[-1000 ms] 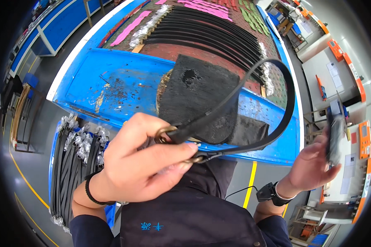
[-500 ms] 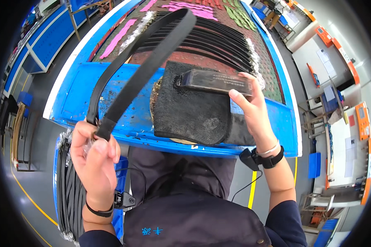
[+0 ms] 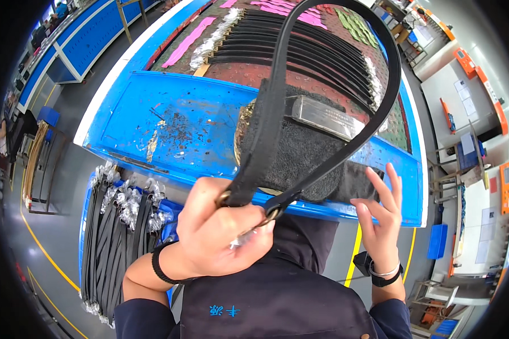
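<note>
A long black strap, like a bag handle with metal fittings at its ends, stands up in a big loop over the bench. My left hand is closed around both its ends, just off the bench's front edge; a scrap of clear wrap shows under the fingers. On the right, my right hand is held up with its fingers apart and nothing in it. A clear rectangular case lies tilted on a black fuzzy pad, seen through the loop.
Black straps with wrapped ends lie in a row across the blue bench. Pink strips and green strips lie around them. More black straps fill a blue bin at my lower left.
My right hand has let go of the clear case and drawn back toward me. My left hand has moved right with the strap, whose loop now hangs over the pad.
</note>
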Available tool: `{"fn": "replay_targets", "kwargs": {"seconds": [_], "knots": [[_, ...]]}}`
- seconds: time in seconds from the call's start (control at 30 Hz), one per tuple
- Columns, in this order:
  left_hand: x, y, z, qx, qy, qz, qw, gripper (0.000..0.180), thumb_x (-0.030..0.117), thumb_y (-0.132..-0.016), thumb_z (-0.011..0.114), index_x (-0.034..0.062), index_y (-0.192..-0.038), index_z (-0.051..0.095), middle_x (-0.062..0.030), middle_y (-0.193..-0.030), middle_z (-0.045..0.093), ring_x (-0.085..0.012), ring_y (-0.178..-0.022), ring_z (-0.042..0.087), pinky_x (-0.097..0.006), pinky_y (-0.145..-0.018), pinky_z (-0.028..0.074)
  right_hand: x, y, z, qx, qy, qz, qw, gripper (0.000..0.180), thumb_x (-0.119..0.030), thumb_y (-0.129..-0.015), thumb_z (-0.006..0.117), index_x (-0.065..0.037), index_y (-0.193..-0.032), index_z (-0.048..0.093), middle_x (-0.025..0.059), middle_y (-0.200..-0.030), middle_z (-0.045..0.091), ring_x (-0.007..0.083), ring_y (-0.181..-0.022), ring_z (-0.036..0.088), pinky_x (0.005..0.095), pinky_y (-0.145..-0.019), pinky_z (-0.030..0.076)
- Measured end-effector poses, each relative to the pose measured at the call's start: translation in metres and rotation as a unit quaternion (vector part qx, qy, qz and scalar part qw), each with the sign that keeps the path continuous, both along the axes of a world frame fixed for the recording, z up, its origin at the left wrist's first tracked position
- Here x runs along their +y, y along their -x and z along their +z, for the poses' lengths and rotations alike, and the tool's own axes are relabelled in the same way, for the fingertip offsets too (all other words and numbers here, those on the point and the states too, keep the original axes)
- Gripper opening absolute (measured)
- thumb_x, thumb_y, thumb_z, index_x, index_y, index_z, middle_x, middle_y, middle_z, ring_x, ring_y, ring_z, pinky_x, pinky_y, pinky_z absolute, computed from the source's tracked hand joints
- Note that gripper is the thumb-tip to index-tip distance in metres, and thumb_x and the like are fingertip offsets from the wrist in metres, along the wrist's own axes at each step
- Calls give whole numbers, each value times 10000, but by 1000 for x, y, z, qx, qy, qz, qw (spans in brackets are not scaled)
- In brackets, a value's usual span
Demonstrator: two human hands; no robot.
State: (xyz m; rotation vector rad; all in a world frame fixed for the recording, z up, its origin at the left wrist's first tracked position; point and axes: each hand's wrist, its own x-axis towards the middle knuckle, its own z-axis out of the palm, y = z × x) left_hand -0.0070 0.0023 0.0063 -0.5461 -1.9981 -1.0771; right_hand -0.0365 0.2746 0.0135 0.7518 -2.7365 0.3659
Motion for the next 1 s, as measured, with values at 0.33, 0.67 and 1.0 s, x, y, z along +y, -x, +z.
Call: {"fn": "replay_targets", "kwargs": {"seconds": [0.33, 0.67, 1.0], "knots": [[24, 4, 0, 77, 32, -35, 996, 290, -4, -500, 686, 57, -766, 585, -62, -739, 485, -153, -518, 486, -261, -430, 386, -43, -27, 15, 223, 27, 206, 953, 422, -441, -713, 582, -275, -1097, 633, 2, -1335, 400, 392, -1278, 216, 583, -1027, 76], [25, 2, -3, 97, 47, -32, 994, 207, 45, -530, 670, 84, -718, 592, -48, -741, 467, -145, -552, 493, -249, -437, 385, -45, -27, 21, 160, 76, 219, 960, 523, -413, -552, 652, -233, -1042, 665, 0, -1314, 423, 393, -1262, 227, 582, -1021, 80], [25, 2, -3, 105, 84, -34, 990, 223, 68, -495, 651, 98, -710, 601, -42, -723, 459, -137, -548, 477, -248, -452, 382, -51, -23, 25, 152, 79, 217, 961, 513, -403, -536, 663, -200, -1006, 682, 46, -1278, 469, 402, -1259, 260, 572, -1026, 89]]}}
